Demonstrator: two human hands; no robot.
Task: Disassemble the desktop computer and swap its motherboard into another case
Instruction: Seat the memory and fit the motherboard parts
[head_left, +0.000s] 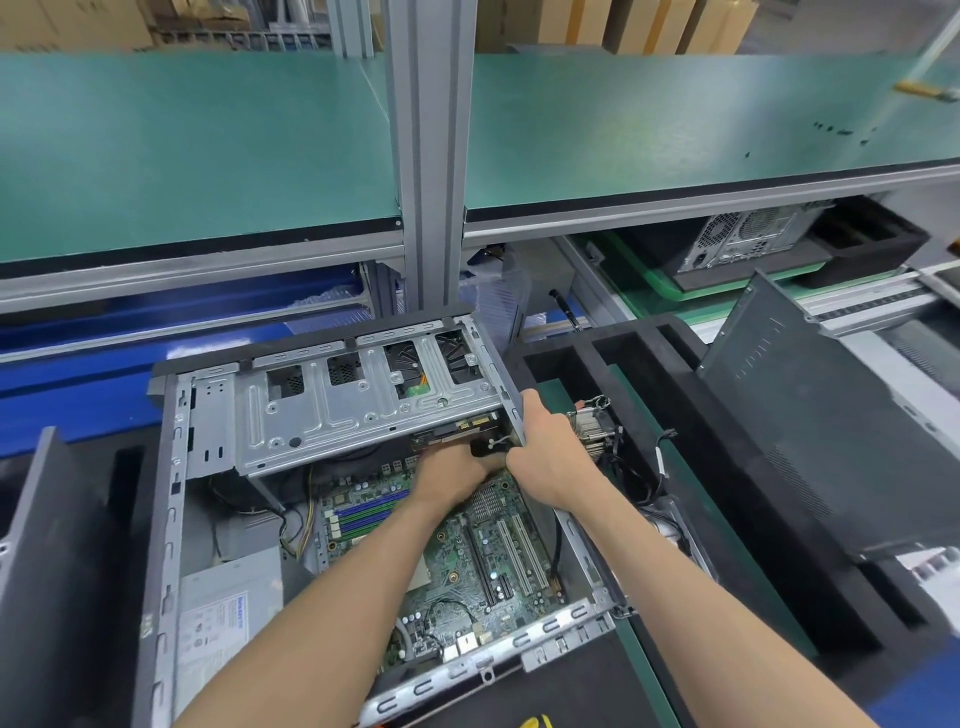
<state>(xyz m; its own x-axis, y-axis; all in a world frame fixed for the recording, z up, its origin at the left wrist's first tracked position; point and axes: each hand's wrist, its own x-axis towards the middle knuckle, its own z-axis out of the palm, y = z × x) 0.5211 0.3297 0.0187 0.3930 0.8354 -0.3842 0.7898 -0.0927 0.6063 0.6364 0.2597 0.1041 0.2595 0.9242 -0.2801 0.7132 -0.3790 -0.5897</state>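
Spanning the upper half of the view, a green-topped workbench shelf (208, 145) is being carried on a grey aluminium post (431, 156), with cardboard boxes (649, 26) standing behind it. Below it, an open desktop computer case (171, 519) is lying on its side on black foam, its side panel off, so that the inside is being shown from above. A dark metal side panel (831, 441) is leaning tilted on the right, beside a black foam tray (649, 343). A second computer tower (743, 239) is resting further back on the right, on black foam over a green tray. Inside the open case, a silver drive cage (337, 410) is being held tilted up along the far end, and a grey power supply (228, 613) is sitting in the near left corner. The green motherboard (467, 561) is lying flat in the right half of the case, still inside it, with blue and green memory slots (369, 514) towards its left and white expansion slots (519, 551) towards its right. A heatsink with fan (592, 431) is lying just outside the case, on the right. The right hand (545, 441) is gripping the right edge of the case frame beside the drive cage. The left hand (457, 467) is reaching under the cage, its fingers curled around a small black part (485, 447) there; what that part is cannot be told.
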